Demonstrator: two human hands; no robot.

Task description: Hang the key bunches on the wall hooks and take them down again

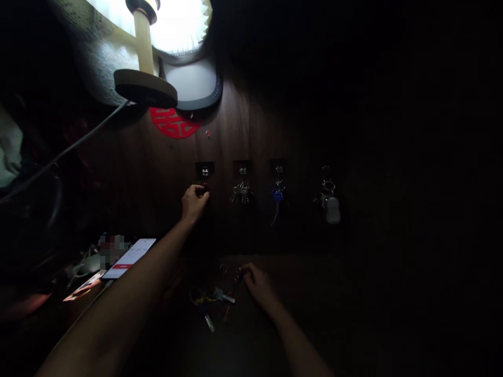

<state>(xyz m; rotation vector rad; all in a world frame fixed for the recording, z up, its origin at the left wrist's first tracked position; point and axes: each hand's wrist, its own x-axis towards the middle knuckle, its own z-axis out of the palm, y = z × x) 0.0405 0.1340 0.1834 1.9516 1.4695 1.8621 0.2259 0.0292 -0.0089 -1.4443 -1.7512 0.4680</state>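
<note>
My left hand is raised to the wall panel, its thumb and fingers pinched around a small dark item with a hint of red, just under the leftmost hook. Darkness hides what exactly that item is. Lower down, my right hand rests on the dark surface with its fingertips closed on a dark, yellow-flecked keychain. Loose keys lie beside it, one silver key and another with a dark blue head, near a metal ring.
Along the panel hang a bunch of keys, a blue-headed key and a ring with a pale fob. A bright lamp hangs at upper left above a red paper cutout. At left lies a lit phone with cables.
</note>
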